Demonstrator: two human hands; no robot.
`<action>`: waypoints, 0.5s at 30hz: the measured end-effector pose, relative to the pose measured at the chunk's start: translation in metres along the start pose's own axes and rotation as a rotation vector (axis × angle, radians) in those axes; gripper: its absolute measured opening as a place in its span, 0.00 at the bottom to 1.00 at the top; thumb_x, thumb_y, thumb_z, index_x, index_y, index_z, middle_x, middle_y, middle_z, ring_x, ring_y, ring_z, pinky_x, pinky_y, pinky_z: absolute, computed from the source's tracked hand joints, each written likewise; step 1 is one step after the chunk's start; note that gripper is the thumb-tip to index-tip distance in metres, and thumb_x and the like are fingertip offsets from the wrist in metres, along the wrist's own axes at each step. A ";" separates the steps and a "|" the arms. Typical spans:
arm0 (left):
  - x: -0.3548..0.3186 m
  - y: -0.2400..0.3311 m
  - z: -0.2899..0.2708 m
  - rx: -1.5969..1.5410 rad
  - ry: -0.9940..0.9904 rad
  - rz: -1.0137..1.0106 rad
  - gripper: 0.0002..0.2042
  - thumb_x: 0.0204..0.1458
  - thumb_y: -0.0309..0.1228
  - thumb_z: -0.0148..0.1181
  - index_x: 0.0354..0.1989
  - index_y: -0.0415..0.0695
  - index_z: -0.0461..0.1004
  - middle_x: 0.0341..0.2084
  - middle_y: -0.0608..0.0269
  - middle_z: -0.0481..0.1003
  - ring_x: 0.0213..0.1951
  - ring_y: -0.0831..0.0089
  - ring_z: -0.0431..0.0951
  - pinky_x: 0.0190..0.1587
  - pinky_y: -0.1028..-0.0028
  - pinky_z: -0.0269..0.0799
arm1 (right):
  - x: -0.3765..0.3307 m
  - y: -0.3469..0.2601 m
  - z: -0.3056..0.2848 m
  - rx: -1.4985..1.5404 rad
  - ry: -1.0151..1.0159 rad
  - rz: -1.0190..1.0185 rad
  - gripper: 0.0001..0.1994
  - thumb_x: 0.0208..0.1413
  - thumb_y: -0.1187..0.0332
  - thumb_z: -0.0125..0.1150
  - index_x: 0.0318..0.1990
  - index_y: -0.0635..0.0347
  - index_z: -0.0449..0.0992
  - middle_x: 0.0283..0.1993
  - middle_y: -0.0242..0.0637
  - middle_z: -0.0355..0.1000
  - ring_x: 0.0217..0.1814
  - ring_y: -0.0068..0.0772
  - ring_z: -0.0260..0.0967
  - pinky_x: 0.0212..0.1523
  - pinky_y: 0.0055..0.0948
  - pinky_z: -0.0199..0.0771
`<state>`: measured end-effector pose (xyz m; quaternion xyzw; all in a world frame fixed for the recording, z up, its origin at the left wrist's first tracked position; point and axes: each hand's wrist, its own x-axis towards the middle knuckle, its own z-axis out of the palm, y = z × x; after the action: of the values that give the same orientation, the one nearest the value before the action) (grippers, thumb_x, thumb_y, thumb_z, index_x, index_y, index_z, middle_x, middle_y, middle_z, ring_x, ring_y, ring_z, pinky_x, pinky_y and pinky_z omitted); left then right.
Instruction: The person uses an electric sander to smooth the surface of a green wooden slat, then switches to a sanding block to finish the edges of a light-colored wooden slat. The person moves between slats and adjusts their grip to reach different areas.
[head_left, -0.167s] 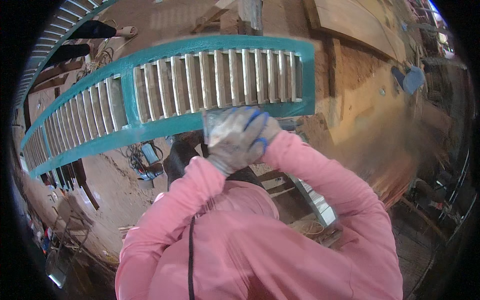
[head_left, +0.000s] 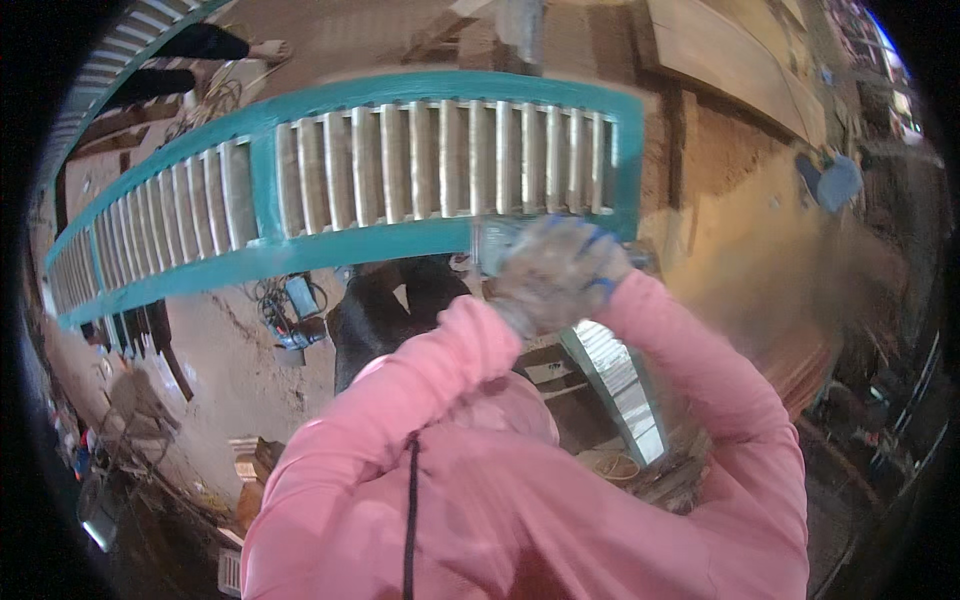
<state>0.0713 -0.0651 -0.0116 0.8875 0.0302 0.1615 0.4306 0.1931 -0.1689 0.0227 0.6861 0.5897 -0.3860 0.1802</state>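
Note:
Both my hands wear grey gloves with blue on the fingers and are closed together over one tool at the near rail of a long teal-painted slatted wooden frame [head_left: 350,243]. My left hand [head_left: 545,275] lies on top and hides most of the tool. Behind it, my right hand [head_left: 606,262] wraps the tool's right side, its fingers partly covered. A squared greyish, see-through plate of the hand-held tool [head_left: 488,245] shows left of the gloves, against the rail. Motion blurs the hands, and the tool's exact kind cannot be made out.
A dust haze [head_left: 800,265] hangs to the right. A blue power tool [head_left: 293,335] with cables lies on the ground to the left. Another person's legs [head_left: 200,45] show at the far left beside a second slatted frame [head_left: 120,75]. Wooden boards [head_left: 720,60] lie at the far right.
Both hands and the tool have slid to the right along the frame's near rail, close to its right end. The grip looks the same.

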 end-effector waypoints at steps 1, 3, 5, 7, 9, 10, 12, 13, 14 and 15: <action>0.005 0.006 0.012 -0.004 -0.022 0.012 0.30 0.51 0.50 0.62 0.60 0.44 0.75 0.56 0.51 0.75 0.61 0.52 0.74 0.68 0.48 0.63 | -0.011 0.005 0.004 -0.064 0.059 0.014 0.24 0.61 0.49 0.58 0.63 0.42 0.66 0.63 0.39 0.66 0.66 0.38 0.64 0.64 0.41 0.67; 0.027 0.023 0.009 -0.084 -0.163 -0.002 0.30 0.50 0.49 0.62 0.60 0.44 0.75 0.56 0.51 0.75 0.61 0.52 0.73 0.70 0.48 0.62 | -0.011 0.016 0.007 -0.205 0.202 0.017 0.15 0.61 0.51 0.59 0.51 0.42 0.73 0.51 0.33 0.71 0.55 0.35 0.70 0.55 0.39 0.72; 0.023 0.021 0.036 -0.059 -0.048 0.039 0.30 0.51 0.49 0.62 0.60 0.45 0.76 0.55 0.51 0.76 0.61 0.52 0.73 0.70 0.48 0.62 | -0.002 0.011 0.001 -0.351 0.347 0.030 0.08 0.60 0.53 0.60 0.39 0.42 0.79 0.40 0.27 0.76 0.44 0.31 0.76 0.46 0.37 0.76; 0.010 0.013 0.033 -0.030 0.024 0.059 0.30 0.51 0.49 0.63 0.59 0.45 0.76 0.55 0.51 0.76 0.61 0.51 0.74 0.70 0.48 0.62 | 0.011 -0.005 -0.004 -0.572 0.524 0.064 0.09 0.58 0.57 0.59 0.32 0.47 0.82 0.31 0.28 0.77 0.36 0.31 0.78 0.37 0.36 0.78; -0.002 0.007 0.006 -0.004 0.077 0.058 0.30 0.51 0.49 0.63 0.59 0.45 0.76 0.55 0.52 0.76 0.60 0.51 0.74 0.70 0.49 0.62 | 0.029 -0.038 -0.015 -0.893 0.730 0.124 0.10 0.56 0.64 0.55 0.31 0.56 0.81 0.27 0.34 0.76 0.29 0.34 0.77 0.29 0.37 0.78; -0.009 0.002 -0.007 -0.023 0.070 0.026 0.29 0.51 0.49 0.63 0.59 0.45 0.77 0.56 0.51 0.76 0.60 0.51 0.75 0.70 0.48 0.62 | 0.036 -0.050 -0.020 -0.899 0.756 0.132 0.10 0.57 0.62 0.54 0.34 0.55 0.80 0.30 0.35 0.75 0.33 0.34 0.76 0.32 0.38 0.76; -0.028 -0.008 -0.038 -0.063 0.062 -0.042 0.29 0.51 0.48 0.64 0.59 0.45 0.77 0.56 0.51 0.76 0.60 0.51 0.75 0.70 0.48 0.62 | 0.052 -0.078 -0.022 -0.807 0.723 0.085 0.11 0.58 0.60 0.54 0.40 0.53 0.78 0.37 0.36 0.74 0.40 0.36 0.73 0.39 0.39 0.74; -0.041 -0.011 -0.057 -0.010 0.079 -0.061 0.28 0.51 0.46 0.64 0.60 0.45 0.77 0.57 0.51 0.76 0.61 0.50 0.75 0.70 0.46 0.62 | 0.060 -0.089 -0.022 -0.698 0.659 0.034 0.12 0.59 0.59 0.54 0.43 0.52 0.77 0.41 0.37 0.73 0.43 0.37 0.72 0.42 0.39 0.73; -0.054 -0.018 -0.070 0.036 0.115 -0.059 0.28 0.51 0.47 0.63 0.60 0.46 0.77 0.57 0.51 0.76 0.61 0.50 0.75 0.70 0.45 0.61 | 0.067 -0.097 -0.024 -0.576 0.594 0.005 0.13 0.59 0.58 0.54 0.46 0.51 0.75 0.44 0.38 0.72 0.47 0.37 0.71 0.45 0.39 0.72; -0.068 -0.027 -0.080 0.084 0.151 -0.058 0.28 0.52 0.47 0.63 0.60 0.46 0.77 0.57 0.51 0.76 0.61 0.50 0.75 0.70 0.45 0.61 | 0.073 -0.106 -0.025 -0.458 0.524 -0.019 0.15 0.60 0.57 0.54 0.49 0.50 0.74 0.48 0.38 0.71 0.50 0.38 0.70 0.49 0.40 0.71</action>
<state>-0.0163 -0.0006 -0.0041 0.8888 0.0951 0.2138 0.3942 0.1010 -0.0767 0.0065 0.6981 0.6936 -0.0564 0.1683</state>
